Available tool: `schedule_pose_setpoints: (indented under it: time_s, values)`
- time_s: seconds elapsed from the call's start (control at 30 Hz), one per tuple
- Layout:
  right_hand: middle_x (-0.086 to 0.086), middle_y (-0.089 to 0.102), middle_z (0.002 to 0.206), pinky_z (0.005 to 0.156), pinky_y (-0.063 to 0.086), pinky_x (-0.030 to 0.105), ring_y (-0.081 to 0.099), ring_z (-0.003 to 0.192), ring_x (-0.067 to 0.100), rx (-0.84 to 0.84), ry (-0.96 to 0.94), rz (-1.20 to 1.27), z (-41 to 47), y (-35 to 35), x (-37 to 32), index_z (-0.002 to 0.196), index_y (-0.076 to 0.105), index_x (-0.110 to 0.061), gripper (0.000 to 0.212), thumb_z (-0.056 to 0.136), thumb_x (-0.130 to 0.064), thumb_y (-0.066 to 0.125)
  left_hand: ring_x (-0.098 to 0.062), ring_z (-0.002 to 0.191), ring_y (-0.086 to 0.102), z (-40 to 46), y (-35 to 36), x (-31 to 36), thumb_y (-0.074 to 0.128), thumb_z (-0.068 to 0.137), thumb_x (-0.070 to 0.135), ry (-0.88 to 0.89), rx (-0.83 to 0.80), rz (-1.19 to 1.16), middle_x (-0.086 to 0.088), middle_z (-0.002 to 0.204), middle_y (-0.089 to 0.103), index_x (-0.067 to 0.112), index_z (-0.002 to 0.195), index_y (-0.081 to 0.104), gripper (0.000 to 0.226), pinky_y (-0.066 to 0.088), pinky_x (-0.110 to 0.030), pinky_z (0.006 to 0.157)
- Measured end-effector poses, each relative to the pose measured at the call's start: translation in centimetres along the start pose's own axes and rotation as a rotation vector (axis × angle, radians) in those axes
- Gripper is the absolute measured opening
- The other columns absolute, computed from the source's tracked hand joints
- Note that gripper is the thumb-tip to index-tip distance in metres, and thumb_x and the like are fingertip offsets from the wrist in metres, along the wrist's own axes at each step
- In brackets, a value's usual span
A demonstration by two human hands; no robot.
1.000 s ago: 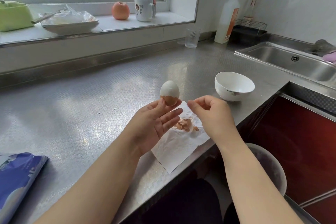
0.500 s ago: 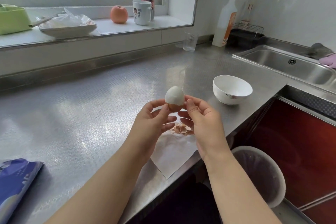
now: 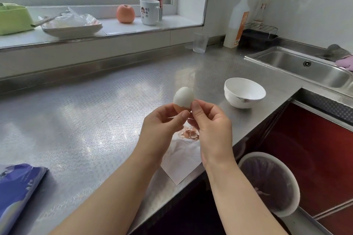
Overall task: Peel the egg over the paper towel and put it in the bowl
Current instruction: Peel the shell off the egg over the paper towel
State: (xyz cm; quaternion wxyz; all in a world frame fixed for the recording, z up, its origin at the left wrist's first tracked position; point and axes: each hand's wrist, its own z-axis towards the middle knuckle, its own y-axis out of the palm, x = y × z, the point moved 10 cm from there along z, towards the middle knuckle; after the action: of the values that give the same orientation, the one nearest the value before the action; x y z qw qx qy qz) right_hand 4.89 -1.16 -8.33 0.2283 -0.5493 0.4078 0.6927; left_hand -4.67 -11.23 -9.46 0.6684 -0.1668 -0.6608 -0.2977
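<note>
My right hand [image 3: 212,129] has rejoined the left hand [image 3: 162,128]; both pinch the half-shelled egg [image 3: 183,98], so peeling resumes.

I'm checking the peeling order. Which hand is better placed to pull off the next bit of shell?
Probably the right hand: its thumb already touches the shell edge on the egg, while the left hand grips the brown lower end over the paper towel.

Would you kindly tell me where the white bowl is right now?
In the head view the white bowl stands empty on the steel counter, right of the egg held in both hands, with the sink behind it.
</note>
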Motion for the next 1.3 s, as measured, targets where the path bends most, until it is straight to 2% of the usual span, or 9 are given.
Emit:
schedule_pose_setpoints:
  time_s: [0.13,0.27,0.37,0.57,0.67,0.8,0.93,1.13,1.3]
  values:
    - [-0.003,0.075,0.081,0.058,0.052,0.019,0.07,0.076,0.013,0.022,-0.017,0.004,-0.1,0.0,0.0,0.092,0.07,-0.02,0.007,0.088,-0.024,0.067,-0.012,0.086,0.068,-0.1,0.0,0.0,0.067,0.089,0.014,0.008,0.004,-0.014,-0.003,0.096,0.076,0.012,0.105,0.073,0.017,0.056,-0.029,0.082]
    - [0.004,0.076,0.089,0.062,0.051,0.025,0.071,0.076,0.012,0.003,0.064,0.063,-0.2,0.6,1.0,0.098,0.069,-0.017,0.014,0.089,-0.027,0.065,-0.015,0.089,0.069,0.0,0.0,0.0,0.068,0.088,0.012,0.009,0.013,-0.047,-0.009,0.103,0.076,0.014,0.112,0.069,0.024,0.055,-0.029,0.084]
    - [0.005,0.075,0.085,0.063,0.051,0.019,0.071,0.071,0.009,0.011,0.051,0.079,-0.2,0.7,0.9,0.092,0.07,-0.014,0.012,0.092,-0.023,0.062,-0.018,0.093,0.07,0.0,-0.4,-0.2,0.071,0.086,0.011,0.001,0.042,-0.072,-0.009,0.106,0.075,0.012,0.115,0.065,0.029,0.055,-0.027,0.083]
    - [0.002,0.073,0.076,0.068,0.058,0.034,0.07,0.073,0.015,0.103,-0.114,-0.158,-0.1,-0.1,-0.3,0.083,0.07,-0.02,0.013,0.09,-0.028,0.064,-0.026,0.103,0.07,0.0,-0.6,0.1,0.072,0.085,0.012,0.014,0.045,-0.049,-0.005,0.104,0.076,0.012,0.109,0.069,0.024,0.054,-0.039,0.091]
    - [0.002,0.072,0.075,0.056,0.053,0.027,0.068,0.069,0.013,0.127,-0.15,-0.197,-0.1,-0.3,-0.8,0.081,0.068,-0.021,0.014,0.092,-0.027,0.061,-0.02,0.097,0.072,0.0,-0.4,0.1,0.07,0.086,0.012,0.021,0.029,-0.044,-0.004,0.101,0.077,0.012,0.108,0.069,0.022,0.054,-0.039,0.091]
    - [0.0,0.072,0.075,0.055,0.051,0.023,0.066,0.064,0.009,0.139,-0.144,-0.222,0.2,-0.5,-0.8,0.084,0.066,-0.018,0.015,0.095,-0.025,0.057,-0.017,0.098,0.071,0.1,0.2,-0.2,0.069,0.085,0.018,-0.005,-0.036,-0.089,-0.004,0.104,0.077,0.01,0.113,0.068,0.03,0.054,-0.033,0.086]
    - [0.002,0.07,0.079,0.063,0.057,0.039,0.062,0.063,0.012,0.079,-0.108,-0.309,0.8,-0.1,-0.6,0.084,0.062,-0.022,0.016,0.096,-0.028,0.054,-0.022,0.108,0.069,0.3,1.2,-1.1,0.062,0.084,0.024,-0.127,-0.181,-0.247,-0.009,0.121,0.071,0.005,0.124,0.062,0.045,0.053,-0.032,0.091]
    - [0.0,0.063,0.083,0.041,0.044,0.016,0.053,0.046,-0.004,-0.036,-0.053,-0.417,1.5,0.1,-0.9,0.093,0.058,-0.014,0.017,0.1,-0.022,0.045,-0.013,0.091,0.068,0.4,1.3,-1.5,0.05,0.096,0.017,-0.227,-0.246,-0.401,-0.006,0.118,0.068,0.003,0.129,0.059,0.037,0.058,-0.025,0.078]
    - [-0.008,0.066,0.074,0.062,0.051,0.019,0.061,0.062,0.002,-0.038,-0.194,-0.61,1.9,-1.1,-2.3,0.088,0.066,-0.023,0.007,0.092,-0.025,0.061,-0.012,0.088,0.064,0.7,0.7,-1.4,0.046,0.1,0.015,-0.218,-0.221,-0.376,-0.002,0.111,0.07,0.005,0.127,0.06,0.032,0.057,-0.025,0.079]
